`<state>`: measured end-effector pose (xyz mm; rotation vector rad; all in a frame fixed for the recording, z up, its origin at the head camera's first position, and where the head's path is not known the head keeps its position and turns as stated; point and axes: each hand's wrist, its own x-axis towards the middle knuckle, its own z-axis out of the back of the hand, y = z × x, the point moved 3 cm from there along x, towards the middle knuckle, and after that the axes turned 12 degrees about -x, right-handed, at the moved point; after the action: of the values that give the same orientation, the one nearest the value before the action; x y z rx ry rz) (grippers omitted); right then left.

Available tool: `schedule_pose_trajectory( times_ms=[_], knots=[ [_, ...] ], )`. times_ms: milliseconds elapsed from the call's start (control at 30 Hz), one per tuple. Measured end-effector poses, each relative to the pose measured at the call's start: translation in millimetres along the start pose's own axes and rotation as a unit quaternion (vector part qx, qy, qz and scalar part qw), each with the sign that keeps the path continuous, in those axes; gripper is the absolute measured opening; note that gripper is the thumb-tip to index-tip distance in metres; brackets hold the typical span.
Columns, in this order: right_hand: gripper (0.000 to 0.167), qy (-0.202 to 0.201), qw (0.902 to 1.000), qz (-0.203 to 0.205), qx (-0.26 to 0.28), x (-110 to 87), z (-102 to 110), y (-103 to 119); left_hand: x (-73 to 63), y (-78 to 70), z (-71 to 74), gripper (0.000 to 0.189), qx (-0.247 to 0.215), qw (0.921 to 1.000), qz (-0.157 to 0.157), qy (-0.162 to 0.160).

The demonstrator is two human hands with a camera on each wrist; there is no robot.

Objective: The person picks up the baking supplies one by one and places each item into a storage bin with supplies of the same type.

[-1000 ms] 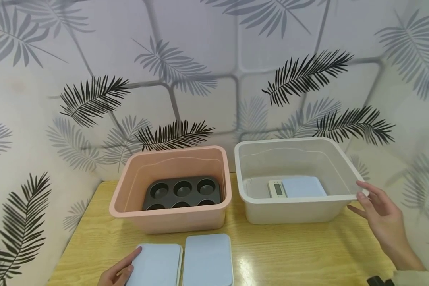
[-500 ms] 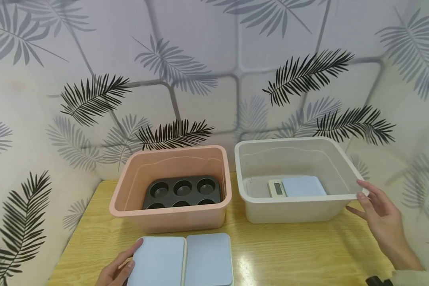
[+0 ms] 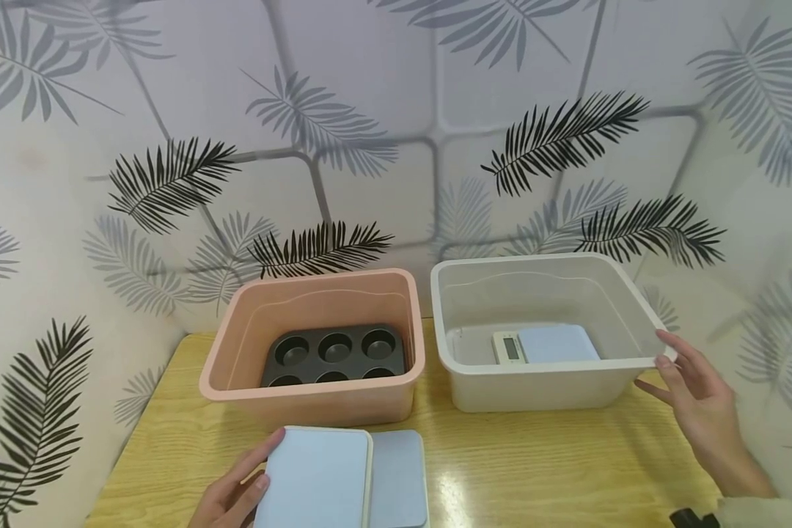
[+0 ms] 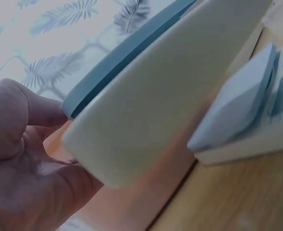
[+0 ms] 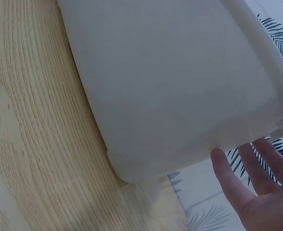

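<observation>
My left hand (image 3: 234, 484) grips the left edge of a kitchen scale (image 3: 320, 477) with a cream body and a light blue platform. In the left wrist view the scale is tilted, its pale underside (image 4: 146, 101) facing the camera. A second, similar scale (image 3: 399, 477) lies on the table, partly hidden behind it in the head view. At the right, my right hand (image 3: 706, 411) holds the front right rim corner of a light grey plastic bin (image 3: 541, 389). Inside that bin lies another scale (image 3: 557, 343) with a small display.
A peach plastic bin (image 3: 330, 402) stands left of the grey one, holding a dark muffin tin (image 3: 314, 367). Both bins are near the back of the wooden table (image 3: 534, 469), against a leaf-patterned wall covering (image 3: 402, 198).
My left hand has raised the scale and carried it to the right, so it now overlaps the second scale in the head view. The right hand has stayed at the bin's corner.
</observation>
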<state>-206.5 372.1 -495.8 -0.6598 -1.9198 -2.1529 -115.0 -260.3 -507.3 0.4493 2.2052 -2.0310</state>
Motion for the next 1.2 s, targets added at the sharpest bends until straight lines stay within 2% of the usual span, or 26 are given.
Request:
schedule_pose_trajectory(
  times_ms=[133,200,333,500,600,733,933,1067,1133,1200],
  knots=[
    [0.051,-0.003,1.0,-0.003,0.0,-0.3,1,0,2.3,-10.5,-7.4,0.065,-0.003,0.9993,0.0,0.036],
    [0.051,-0.004,1.0,-0.006,0.001,0.0,1,0,4.0,-16.8,-11.2,0.062,0.001,0.9983,-0.021,0.055],
    [0.052,-0.005,0.9999,-0.011,0.004,0.4,3,-1,7.5,-32.6,-21.3,0.057,0.026,0.9923,-0.084,0.087],
    [0.052,-0.01,0.9998,-0.017,0.007,0.0,5,-1,14.1,-52.7,-36.1,0.054,0.086,0.984,-0.119,0.101],
    [0.052,-0.016,0.9996,-0.019,0.01,-0.6,4,-1,18.7,-63.0,-45.5,0.053,0.097,0.9789,-0.136,0.118],
    [0.051,-0.025,0.9993,-0.016,0.024,-0.3,1,1,25.4,-75.6,-59.6,0.052,0.078,0.978,-0.14,0.133],
    [0.049,-0.056,0.9975,-0.019,0.04,1.1,1,1,38.0,-92.2,-78.5,0.052,0.073,0.9678,-0.186,0.153],
    [0.047,-0.07,0.9965,-0.028,0.036,2.0,2,0,43.2,-102.0,-88.6,0.051,0.077,0.9691,-0.186,0.143],
    [0.046,-0.072,0.9964,-0.03,0.034,1.8,3,0,45.8,-106.6,-94.0,0.051,0.076,0.9682,-0.186,0.149],
    [0.045,-0.073,0.9963,-0.033,0.032,1.6,3,0,49.6,-110.3,-99.9,0.051,0.07,0.9657,-0.184,0.169]
  ],
)
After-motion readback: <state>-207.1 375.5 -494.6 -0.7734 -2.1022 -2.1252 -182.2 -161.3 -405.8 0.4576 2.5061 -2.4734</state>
